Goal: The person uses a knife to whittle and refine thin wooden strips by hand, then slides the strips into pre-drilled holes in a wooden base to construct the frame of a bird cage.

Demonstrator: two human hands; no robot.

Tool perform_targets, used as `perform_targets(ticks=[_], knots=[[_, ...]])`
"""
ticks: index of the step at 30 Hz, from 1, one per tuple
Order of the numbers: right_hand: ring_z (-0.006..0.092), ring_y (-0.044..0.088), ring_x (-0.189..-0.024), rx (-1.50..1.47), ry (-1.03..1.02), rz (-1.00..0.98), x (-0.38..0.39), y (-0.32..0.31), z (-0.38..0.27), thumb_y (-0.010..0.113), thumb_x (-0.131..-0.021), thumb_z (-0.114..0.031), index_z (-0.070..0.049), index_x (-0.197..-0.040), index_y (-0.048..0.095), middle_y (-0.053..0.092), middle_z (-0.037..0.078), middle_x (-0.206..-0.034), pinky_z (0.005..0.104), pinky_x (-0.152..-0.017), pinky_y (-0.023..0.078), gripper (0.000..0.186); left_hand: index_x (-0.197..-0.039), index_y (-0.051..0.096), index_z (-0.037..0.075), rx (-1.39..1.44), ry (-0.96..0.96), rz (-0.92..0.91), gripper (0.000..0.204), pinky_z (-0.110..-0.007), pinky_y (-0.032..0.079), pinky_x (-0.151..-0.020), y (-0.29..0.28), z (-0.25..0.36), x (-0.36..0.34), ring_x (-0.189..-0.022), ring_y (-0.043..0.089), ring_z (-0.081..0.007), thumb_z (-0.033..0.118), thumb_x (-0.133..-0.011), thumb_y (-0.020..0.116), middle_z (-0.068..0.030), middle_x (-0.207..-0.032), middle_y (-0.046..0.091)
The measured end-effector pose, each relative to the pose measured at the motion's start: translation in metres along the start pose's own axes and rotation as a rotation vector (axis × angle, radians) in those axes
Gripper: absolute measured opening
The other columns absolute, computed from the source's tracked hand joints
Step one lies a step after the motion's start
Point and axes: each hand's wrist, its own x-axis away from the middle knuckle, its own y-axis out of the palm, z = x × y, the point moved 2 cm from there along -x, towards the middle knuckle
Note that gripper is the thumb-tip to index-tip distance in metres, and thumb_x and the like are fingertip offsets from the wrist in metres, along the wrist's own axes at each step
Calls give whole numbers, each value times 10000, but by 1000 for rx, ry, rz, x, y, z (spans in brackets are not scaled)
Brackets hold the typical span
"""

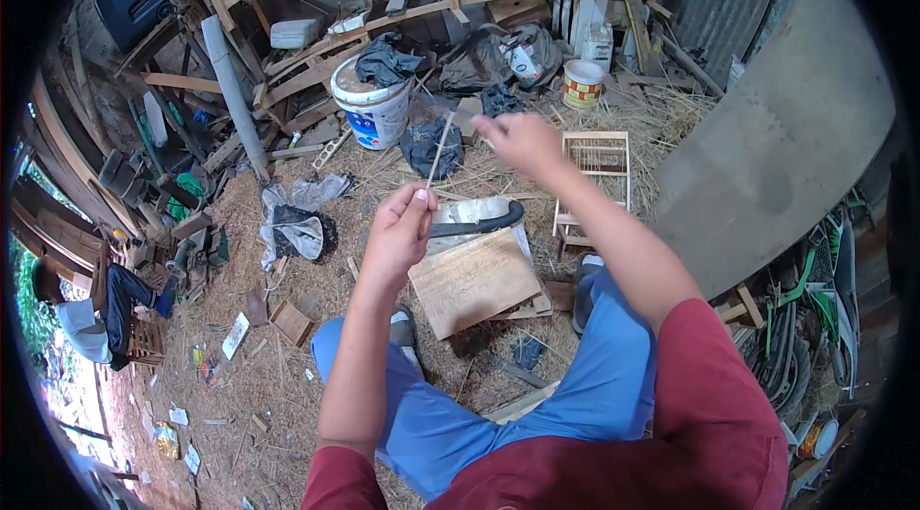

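Note:
My left hand (402, 225) is closed round the lower end of a thin pale wooden stick (442, 148), which slants up and to the right. Close to the stick's upper end, my right hand (522, 144) grips what looks like a knife (443, 105); its blade is blurred and its handle is hidden in my fist. Below both hands a flat wooden board (471, 288) lies between my knees. Just beyond it is a dark, curved handle-like piece (500, 218). A small slatted wooden frame (594, 157) stands to the right of my right hand.
A white bucket (372, 117) with black plastic on top and a smaller tub (582, 85) stand farther back. A large grey sheet (767, 136) leans at the right, above a green and black motorbike (819, 289). Another person (91, 318) sits at the far left.

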Motion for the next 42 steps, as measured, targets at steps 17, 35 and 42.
perform_targets(ticks=[17,35,42], knots=[[391,658,-617,94,-294,-90,41,15,-30,523,-951,-624,-88,-680,669,640,170,-622,487,-565,515,618,-992,541,122,85,-76,38,190,-212,177,-371,-3,-11,-7,-429,255,-19,280,-1078,476,80,-625,383],[391,662,-667,-11,-95,-75,20,5,5,506,-947,-671,-108,-787,742,666,172,-676,476,-597,506,631,-966,507,145,119,-125,-2,185,-214,160,-373,-4,-11,-5,-432,248,-19,280,-1083,457,77,-625,381],[393,665,-635,158,-395,-164,45,26,-25,513,-944,-660,-109,-716,701,654,151,-637,484,-587,529,625,-955,505,143,124,-229,52,188,-220,159,-371,-6,-20,-10,-419,238,-25,278,-1079,462,80,-615,366]])
